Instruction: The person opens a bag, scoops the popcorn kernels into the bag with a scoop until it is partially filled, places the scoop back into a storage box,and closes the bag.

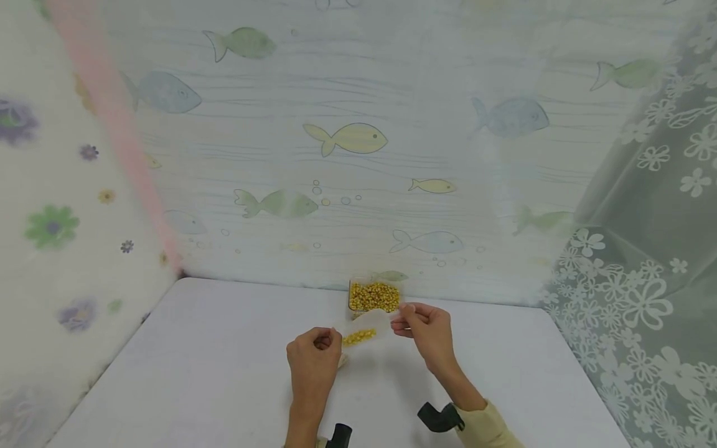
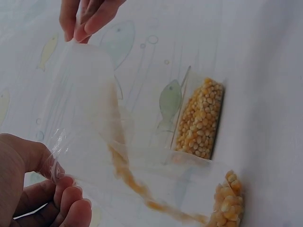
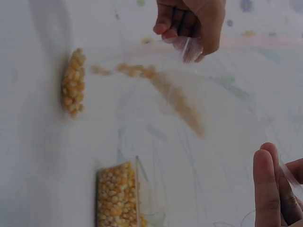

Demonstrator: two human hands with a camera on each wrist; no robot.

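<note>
1. Corn kernels [image 1: 358, 337] are mid-pour here, sliding down a whitish see-through piece [image 2: 92, 66] into a clear bag [image 2: 156, 170], with a small heap [image 2: 228, 203] at the bag's bottom end.
2. Left hand [image 1: 315, 359]: thumb and fingers clamped on the bag's edge. Right hand [image 1: 430, 333]: thumb and fingertips pinched on the upper end of the whitish piece. The 2 hands are apart, with the pour between them.
3. Spare corn is in the clear container [image 3: 138, 189], just beyond the hands near the table's [image 1: 224, 373] far edge.
4. For a clean pour, I'd tilt gently so the kernels run in a thin line, and keep the lip well inside the bag's mouth. Hold that mouth wide too; thin plastic like this probably sags and spills.
5. Honestly can't tell if the whitish piece is a scoop or a folded sheet. It's hard to see where it ends and the bag starts.
6. Falling kernels are blurry in both wrist views. The left wrist view cuts off the heap; the right wrist view crops the right hand and container. Can't tell if the bag touches the table.
</note>
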